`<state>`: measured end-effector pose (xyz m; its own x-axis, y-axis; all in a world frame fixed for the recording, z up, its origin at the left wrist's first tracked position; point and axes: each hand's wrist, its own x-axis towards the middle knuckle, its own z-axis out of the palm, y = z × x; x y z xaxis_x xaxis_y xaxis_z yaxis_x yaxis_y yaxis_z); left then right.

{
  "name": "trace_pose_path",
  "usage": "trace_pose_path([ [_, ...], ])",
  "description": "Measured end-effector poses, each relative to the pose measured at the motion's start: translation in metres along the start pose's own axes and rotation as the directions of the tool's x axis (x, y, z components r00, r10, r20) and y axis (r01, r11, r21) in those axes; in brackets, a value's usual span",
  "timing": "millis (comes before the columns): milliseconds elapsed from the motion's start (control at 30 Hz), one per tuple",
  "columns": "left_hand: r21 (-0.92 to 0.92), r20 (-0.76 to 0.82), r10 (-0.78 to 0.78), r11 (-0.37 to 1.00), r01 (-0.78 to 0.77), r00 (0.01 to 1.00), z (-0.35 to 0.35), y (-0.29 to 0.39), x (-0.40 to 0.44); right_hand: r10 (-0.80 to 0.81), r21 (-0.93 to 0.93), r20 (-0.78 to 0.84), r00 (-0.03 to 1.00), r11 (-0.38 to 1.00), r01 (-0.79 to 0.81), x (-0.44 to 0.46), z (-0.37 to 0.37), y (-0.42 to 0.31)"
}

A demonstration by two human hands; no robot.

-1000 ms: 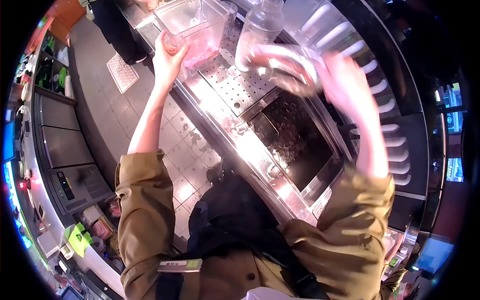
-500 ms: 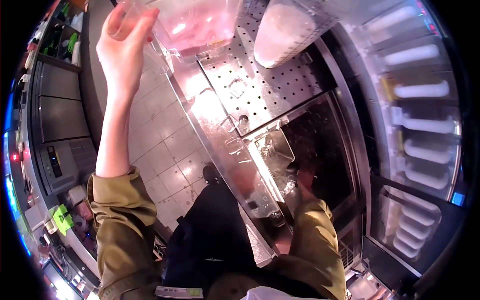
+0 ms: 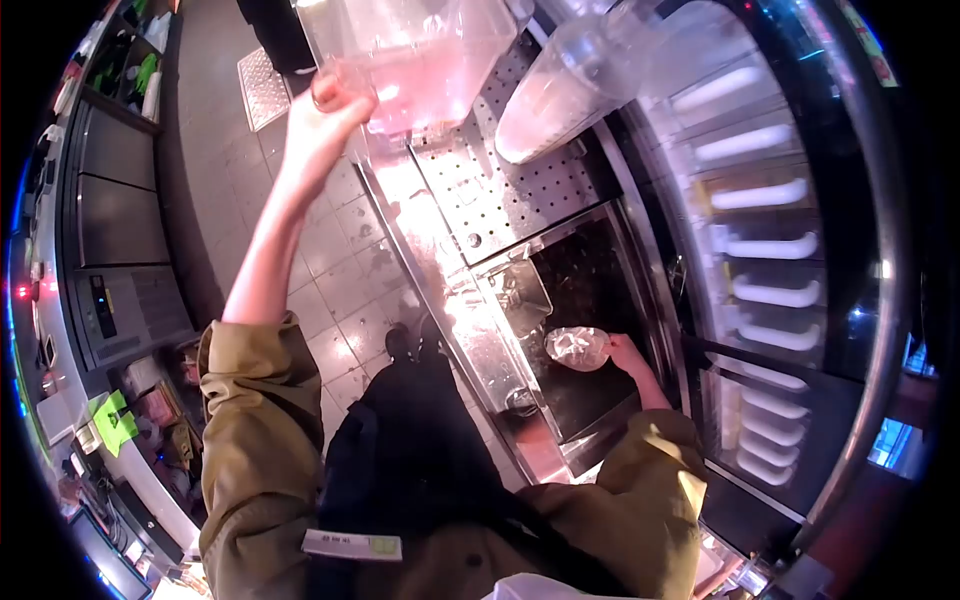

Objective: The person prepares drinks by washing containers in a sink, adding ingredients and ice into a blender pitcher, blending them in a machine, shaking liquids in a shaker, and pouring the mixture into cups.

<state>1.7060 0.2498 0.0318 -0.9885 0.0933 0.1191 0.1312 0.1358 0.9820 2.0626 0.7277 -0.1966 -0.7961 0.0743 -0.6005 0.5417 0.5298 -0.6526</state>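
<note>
At the upper left, my left hand (image 3: 335, 108) is closed beside the near left corner of a large clear tub (image 3: 440, 75) with pink contents. Its fingers curl around something see-through that I cannot make out. My right hand (image 3: 626, 354) grips the right end of a clear, rounded scoop (image 3: 577, 349) with shiny, ice-like pieces in it. The scoop is over the dark well (image 3: 590, 270) sunk in the steel counter. Left of the scoop, a clear square container (image 3: 524, 297) sits at the well's edge.
A tall clear container (image 3: 560, 100) with pale pink contents leans on the perforated steel tray (image 3: 500, 170). Several white handles (image 3: 765, 243) line the right side. Another person's dark-clad legs (image 3: 275, 35) show at the top left, by a metal plate (image 3: 263, 92).
My right hand, blurred low in the well before, now shows higher with the filled scoop. My left hand has moved right and its fingers have closed. The whole view has shifted.
</note>
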Motion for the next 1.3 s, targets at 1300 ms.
trace_pose_path([
  [1300,-0.194,0.117,0.265,0.951,-0.24,0.957,-0.246,-0.047,0.128,0.629,0.028,-0.691,0.355,0.515,-0.857,-0.062,0.136,-0.338],
])
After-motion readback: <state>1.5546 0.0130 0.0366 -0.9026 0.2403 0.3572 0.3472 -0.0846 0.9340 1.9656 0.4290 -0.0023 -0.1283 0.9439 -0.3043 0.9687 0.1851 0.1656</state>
